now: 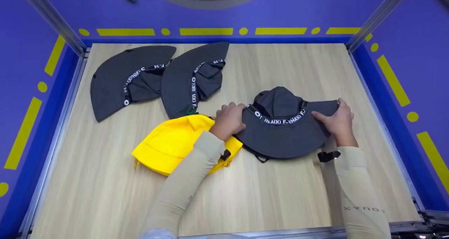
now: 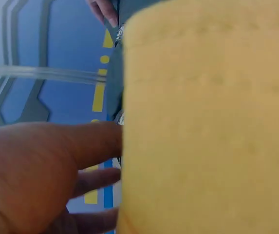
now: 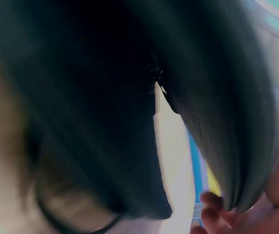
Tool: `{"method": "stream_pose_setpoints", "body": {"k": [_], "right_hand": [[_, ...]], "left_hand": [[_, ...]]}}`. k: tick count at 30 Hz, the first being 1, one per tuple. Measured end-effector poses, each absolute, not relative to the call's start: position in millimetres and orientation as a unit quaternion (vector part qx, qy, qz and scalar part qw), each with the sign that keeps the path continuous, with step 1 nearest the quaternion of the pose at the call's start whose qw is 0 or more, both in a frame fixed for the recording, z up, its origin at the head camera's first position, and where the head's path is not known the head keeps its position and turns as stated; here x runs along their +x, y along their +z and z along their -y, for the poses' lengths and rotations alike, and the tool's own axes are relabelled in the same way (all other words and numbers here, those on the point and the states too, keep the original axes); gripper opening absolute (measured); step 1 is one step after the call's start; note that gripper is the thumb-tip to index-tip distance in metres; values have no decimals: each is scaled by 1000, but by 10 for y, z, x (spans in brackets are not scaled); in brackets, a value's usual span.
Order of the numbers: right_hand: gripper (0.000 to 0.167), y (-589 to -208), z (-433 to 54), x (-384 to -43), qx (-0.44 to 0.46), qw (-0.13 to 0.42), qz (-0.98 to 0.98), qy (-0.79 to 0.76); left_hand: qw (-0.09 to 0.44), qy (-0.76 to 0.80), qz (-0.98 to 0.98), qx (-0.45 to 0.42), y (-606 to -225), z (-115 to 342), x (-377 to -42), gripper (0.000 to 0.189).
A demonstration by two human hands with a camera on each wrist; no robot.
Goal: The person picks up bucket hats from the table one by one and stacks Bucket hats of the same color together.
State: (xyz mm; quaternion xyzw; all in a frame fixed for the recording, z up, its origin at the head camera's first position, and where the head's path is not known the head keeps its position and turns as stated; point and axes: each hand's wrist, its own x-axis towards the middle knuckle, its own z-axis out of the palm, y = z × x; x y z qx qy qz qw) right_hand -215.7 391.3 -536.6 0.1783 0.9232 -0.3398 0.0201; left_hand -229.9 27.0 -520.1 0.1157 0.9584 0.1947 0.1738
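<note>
In the head view a dark grey sun hat (image 1: 284, 140) with a wide brim and a white-lettered band is right of centre. My left hand (image 1: 229, 121) grips the left side of its brim. On the other side my right hand (image 1: 335, 121) pinches the brim, thumb on the face toward me and fingers behind. The right wrist view shows the brim (image 3: 246, 122) between that hand's thumb and fingers. A yellow hat (image 1: 172, 140) lies under my left forearm; its cloth (image 2: 207, 117) fills much of the left wrist view and hides the left fingertips.
Two more dark grey hats, one far left (image 1: 108, 77) and one beside it (image 1: 179, 77), lie overlapping at the back left of the wooden table (image 1: 266, 200). Blue-purple panels (image 1: 280, 11) with yellow markings wall the back and sides.
</note>
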Motion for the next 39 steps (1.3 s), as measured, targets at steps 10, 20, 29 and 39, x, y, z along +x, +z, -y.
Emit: {"method": "stream_pose_setpoints", "body": {"k": [10, 20, 29, 39], "right_hand": [[110, -5565, -3907, -2203, 177, 69, -948, -257], [69, -5415, -3559, -2097, 90, -5, -967, -237], [90, -5271, -2817, -1914, -95, 134, -961, -223], [94, -5503, -2724, -1862, -88, 184, -959, -195]], "left_hand": [[115, 107, -982, 107, -5251, -410, -2215, 34], [133, 121, -976, 120, -5255, -377, -2214, 46], [149, 157, -969, 118, -5192, -269, -2225, 53], [117, 236, -958, 116, -4998, -65, -2242, 43]]}}
